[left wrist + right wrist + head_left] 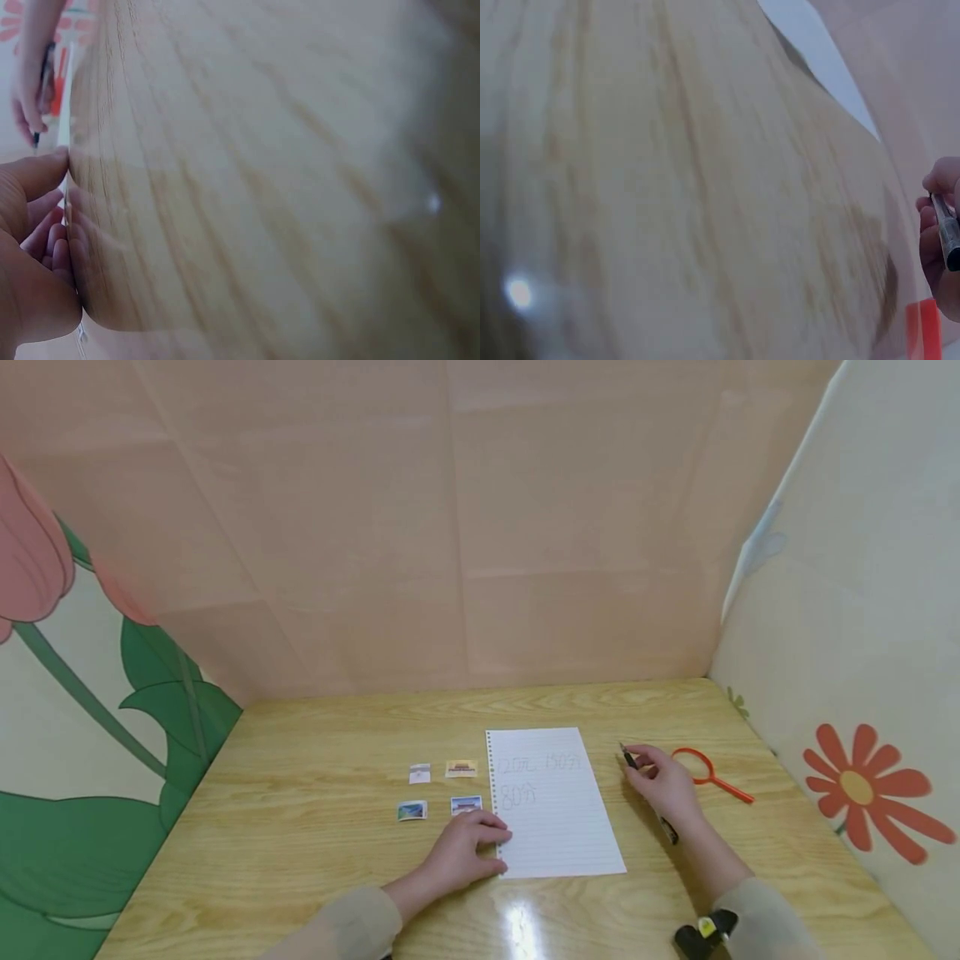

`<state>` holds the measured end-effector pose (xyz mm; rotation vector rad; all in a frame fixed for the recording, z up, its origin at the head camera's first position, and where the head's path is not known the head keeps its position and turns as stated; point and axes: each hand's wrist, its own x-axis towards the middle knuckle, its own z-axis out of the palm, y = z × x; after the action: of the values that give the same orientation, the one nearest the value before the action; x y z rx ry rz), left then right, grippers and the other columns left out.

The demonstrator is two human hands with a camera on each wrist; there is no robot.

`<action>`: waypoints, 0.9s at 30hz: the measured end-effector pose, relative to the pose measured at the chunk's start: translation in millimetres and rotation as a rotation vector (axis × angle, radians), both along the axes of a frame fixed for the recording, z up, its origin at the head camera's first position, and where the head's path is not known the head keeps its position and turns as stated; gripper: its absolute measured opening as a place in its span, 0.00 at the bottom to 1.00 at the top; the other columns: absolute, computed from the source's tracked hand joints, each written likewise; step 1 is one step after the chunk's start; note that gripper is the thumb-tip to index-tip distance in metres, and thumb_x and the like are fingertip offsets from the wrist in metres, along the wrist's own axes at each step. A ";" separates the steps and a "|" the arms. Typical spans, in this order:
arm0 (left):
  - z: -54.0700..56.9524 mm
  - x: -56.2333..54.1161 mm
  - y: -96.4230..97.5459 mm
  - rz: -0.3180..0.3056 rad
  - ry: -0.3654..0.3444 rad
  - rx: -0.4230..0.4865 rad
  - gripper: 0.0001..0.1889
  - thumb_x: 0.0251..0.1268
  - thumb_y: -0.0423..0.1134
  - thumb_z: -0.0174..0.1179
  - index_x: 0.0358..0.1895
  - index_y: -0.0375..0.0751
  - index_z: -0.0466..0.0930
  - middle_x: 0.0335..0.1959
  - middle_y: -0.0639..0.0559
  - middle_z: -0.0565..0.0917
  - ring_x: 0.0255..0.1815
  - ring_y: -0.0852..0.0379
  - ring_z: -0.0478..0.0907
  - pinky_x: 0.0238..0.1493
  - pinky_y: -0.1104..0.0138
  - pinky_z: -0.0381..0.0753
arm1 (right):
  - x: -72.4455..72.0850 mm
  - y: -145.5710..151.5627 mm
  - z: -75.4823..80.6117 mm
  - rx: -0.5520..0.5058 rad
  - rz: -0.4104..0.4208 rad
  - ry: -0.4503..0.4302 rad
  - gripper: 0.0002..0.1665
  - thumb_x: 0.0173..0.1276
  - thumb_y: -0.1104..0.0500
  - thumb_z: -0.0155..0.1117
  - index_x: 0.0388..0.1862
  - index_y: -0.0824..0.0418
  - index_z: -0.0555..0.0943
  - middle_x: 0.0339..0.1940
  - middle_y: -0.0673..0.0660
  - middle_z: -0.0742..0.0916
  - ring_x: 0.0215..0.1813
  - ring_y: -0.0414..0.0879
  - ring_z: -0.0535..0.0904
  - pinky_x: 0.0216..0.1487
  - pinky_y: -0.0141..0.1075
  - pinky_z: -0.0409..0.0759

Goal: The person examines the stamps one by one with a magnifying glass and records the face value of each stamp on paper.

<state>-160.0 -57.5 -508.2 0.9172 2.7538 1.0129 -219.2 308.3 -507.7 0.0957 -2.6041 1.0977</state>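
Observation:
A ruled sheet of paper (555,835) with punched holes down its left side lies on the table, with faint handwritten numbers in its upper half. On its lower left edge rests my left hand (467,847), thumb and fingertips touching the paper. My right hand (663,783) holds a pen (628,757) to the right of the sheet, tip pointing away from me and apart from the paper. The right wrist view shows the pen's back end (949,236) sticking out of that hand. Just above the left fingers lies a stamp with a blue border (467,803), partly covered by them.
More small stamps lie left of the paper: a yellowish one (461,768), a pale one (419,773) and a blue-green one (412,811). Beside the right hand is a red magnifying glass (731,789). Walls with printed flowers stand around the wood-grain table (315,827).

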 end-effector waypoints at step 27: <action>0.5 -0.4 0.2 0.002 -0.015 -0.003 0.22 0.53 0.42 0.75 0.53 0.46 0.86 0.51 0.61 0.81 0.54 0.59 0.74 0.61 0.62 0.71 | -10.6 -2.0 -13.5 0.198 -0.047 0.033 0.17 0.58 0.64 0.68 0.46 0.69 0.83 0.25 0.53 0.80 0.29 0.48 0.74 0.30 0.41 0.73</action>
<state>-160.4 -57.4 -507.7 0.9027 2.7437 1.0119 -229.8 306.3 -521.2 0.0955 -2.6644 0.8141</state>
